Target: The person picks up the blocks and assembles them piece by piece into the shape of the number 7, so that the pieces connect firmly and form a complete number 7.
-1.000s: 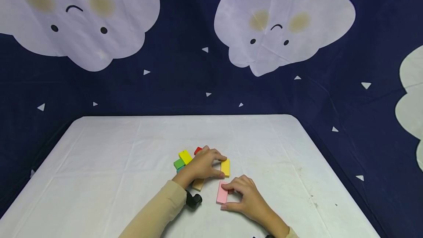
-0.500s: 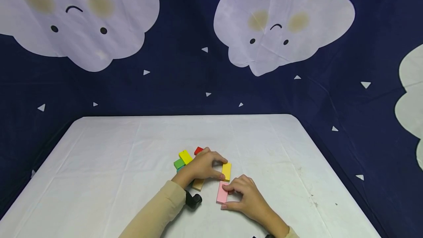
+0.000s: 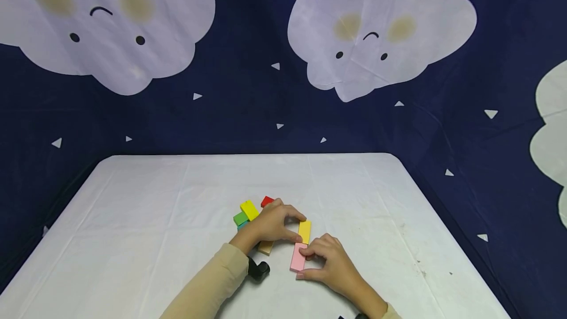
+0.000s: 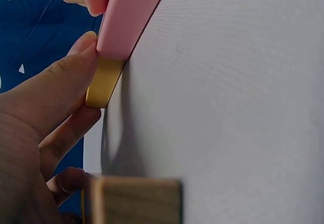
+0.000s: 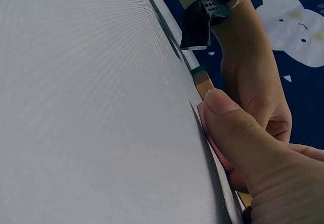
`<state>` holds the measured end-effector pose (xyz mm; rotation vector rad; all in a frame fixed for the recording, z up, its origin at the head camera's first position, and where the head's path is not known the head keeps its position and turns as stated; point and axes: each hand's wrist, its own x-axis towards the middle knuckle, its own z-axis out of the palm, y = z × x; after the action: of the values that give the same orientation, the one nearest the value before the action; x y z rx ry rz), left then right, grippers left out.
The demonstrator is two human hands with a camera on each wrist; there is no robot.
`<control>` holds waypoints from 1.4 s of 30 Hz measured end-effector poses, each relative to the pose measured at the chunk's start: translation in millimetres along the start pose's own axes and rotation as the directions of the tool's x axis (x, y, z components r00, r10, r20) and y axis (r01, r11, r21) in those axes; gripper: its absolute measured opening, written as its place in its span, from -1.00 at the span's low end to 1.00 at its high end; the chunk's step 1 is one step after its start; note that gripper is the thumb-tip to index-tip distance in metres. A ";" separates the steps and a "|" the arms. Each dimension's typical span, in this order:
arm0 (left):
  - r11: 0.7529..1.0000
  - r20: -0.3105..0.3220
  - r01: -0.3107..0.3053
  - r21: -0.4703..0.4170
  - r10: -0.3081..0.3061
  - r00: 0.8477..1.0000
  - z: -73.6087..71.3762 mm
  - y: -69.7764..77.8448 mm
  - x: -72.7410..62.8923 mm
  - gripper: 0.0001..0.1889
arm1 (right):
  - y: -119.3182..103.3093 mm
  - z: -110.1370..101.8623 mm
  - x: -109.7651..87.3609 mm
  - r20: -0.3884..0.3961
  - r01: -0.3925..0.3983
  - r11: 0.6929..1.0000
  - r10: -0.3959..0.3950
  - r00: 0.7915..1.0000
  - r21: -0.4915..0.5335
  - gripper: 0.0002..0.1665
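Near the middle of the table, my left hand (image 3: 272, 221) pinches a yellow block (image 3: 304, 232) by its ends, index finger at the far end and thumb at the near one. Just in front of it a pink block (image 3: 298, 257) lies flat, gripped between the thumb and fingers of my right hand (image 3: 330, 265). The two blocks meet end to end in a nearly straight line. From the left wrist, the pink block (image 4: 126, 21) abuts the yellow block (image 4: 104, 82), whose edge the left thumb touches. My right thumb (image 5: 223, 105) covers part of the pink block in the right wrist view.
Behind and under my left forearm lie a red block (image 3: 267, 201), another yellow block (image 3: 249, 209), a green block (image 3: 240, 218), a blue block (image 3: 242, 225) and a plain wooden block (image 3: 266, 247). A white cloth covers the table (image 3: 133, 201); a dark cloud-print curtain (image 3: 248, 112) hangs behind.
My left hand has slid the yellow block toward me and slightly right, closing the gap to the pink block. My right hand has stayed almost still on the pink block.
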<state>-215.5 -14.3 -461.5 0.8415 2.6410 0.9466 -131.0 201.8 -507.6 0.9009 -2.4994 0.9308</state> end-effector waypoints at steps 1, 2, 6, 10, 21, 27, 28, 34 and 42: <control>1.000 0.001 -0.002 -0.003 0.002 1.000 0.4 -0.4 -0.1 -0.46 | 0.1 0.3 -0.2 -0.001 0.001 1.000 -0.001 1.000 0.001 -0.51; 1.000 0.003 -0.003 -0.003 0.003 1.000 0.6 -0.6 -0.2 -0.46 | 0.1 0.5 -0.4 -0.002 0.001 1.000 -0.001 1.000 0.002 -0.51; 1.000 0.004 -0.004 -0.001 0.004 1.000 1.2 -1.6 -0.3 -0.45 | 0.1 1.1 -0.4 -0.006 0.000 1.000 0.000 1.000 0.005 -0.51; 1.000 0.005 0.000 -0.003 0.000 1.000 1.3 -2.3 -0.1 -0.45 | -0.1 0.7 -0.1 -0.009 0.000 1.000 0.000 1.000 0.012 -0.50; 1.000 0.017 0.010 -0.011 -0.010 1.000 0.2 -1.0 -0.7 -0.46 | -3.0 -2.2 1.3 -0.004 -0.005 1.000 0.005 1.000 0.014 -0.51; 1.000 0.023 0.013 -0.015 -0.013 1.000 -0.5 0.6 -1.6 -0.47 | -5.2 -1.6 0.9 -0.023 -0.001 1.000 0.001 1.000 0.001 -0.53; 1.000 0.023 0.012 -0.014 -0.012 1.000 -0.5 0.6 -1.7 -0.47 | -5.4 -1.4 1.0 -0.026 -0.002 1.000 0.002 1.000 0.000 -0.53; 1.000 0.023 0.012 -0.015 -0.011 1.000 -0.6 1.8 -2.0 -0.47 | -4.7 -1.1 0.6 -0.026 -0.015 1.000 0.015 1.000 -0.005 -0.52; 1.000 0.024 0.002 -0.015 -0.001 1.000 -0.6 1.1 -2.2 -0.48 | 1.1 -2.6 0.5 -0.012 0.043 0.998 -0.042 0.999 0.037 -0.51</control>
<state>-213.5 -15.2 -460.3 0.8418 2.6108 0.9494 -131.8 203.9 -506.0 0.9539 -2.4511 0.9691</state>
